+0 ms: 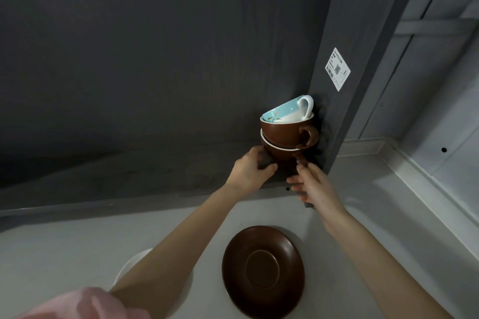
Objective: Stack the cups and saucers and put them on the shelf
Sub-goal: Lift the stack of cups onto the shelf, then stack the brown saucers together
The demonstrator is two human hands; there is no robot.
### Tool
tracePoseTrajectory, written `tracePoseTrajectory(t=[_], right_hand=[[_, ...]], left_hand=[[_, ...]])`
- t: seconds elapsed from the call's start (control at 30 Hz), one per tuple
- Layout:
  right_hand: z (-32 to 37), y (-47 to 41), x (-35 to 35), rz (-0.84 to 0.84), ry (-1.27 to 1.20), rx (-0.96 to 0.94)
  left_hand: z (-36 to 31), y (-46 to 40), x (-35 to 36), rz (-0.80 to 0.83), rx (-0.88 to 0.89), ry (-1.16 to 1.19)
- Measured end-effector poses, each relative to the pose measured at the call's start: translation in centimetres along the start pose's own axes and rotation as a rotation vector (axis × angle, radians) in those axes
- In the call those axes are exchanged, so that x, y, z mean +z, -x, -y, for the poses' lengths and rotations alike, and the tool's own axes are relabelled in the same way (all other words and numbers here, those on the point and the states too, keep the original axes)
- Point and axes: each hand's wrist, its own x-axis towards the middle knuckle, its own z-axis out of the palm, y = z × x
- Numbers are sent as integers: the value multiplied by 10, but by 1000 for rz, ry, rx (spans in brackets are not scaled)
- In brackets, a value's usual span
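Note:
A stack of three cups stands at the right end of the dark shelf [155,171]: a light blue cup [285,111] tilted inside a brown cup [285,132], which sits in a lower brown cup [280,154]. My left hand [250,171] grips the base of the stack from the left. My right hand [312,184] is at the lower cup's handle, fingers partly spread over the shelf's front edge. A brown saucer [263,270] lies on the grey counter below. A white saucer [129,264] is mostly hidden under my left forearm.
A dark upright panel [344,33] with a white label [337,69] stands right beside the stack. The dark back wall closes the shelf behind. A grey counter [64,254] runs below, with pale cabinet walls at right.

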Motion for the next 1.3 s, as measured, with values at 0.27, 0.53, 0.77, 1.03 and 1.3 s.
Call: tracePoseTrajectory(t=[0.27,0.53,0.77,1.03,1.3], right_hand=[[-23,44,-12,22,56,75],[-64,75,-10,116,533,167],[-89,85,-1,111,706,167],[-99,86,-1,78,654,196],[-102,92,2,73,632,172]], left_hand=[[21,57,-10,114,-26,-112],[71,99,13,163,-252,-150],[94,117,30,188,-379,-135],[101,124,32,148,-390,-13],[100,131,27,132,-390,-3]])
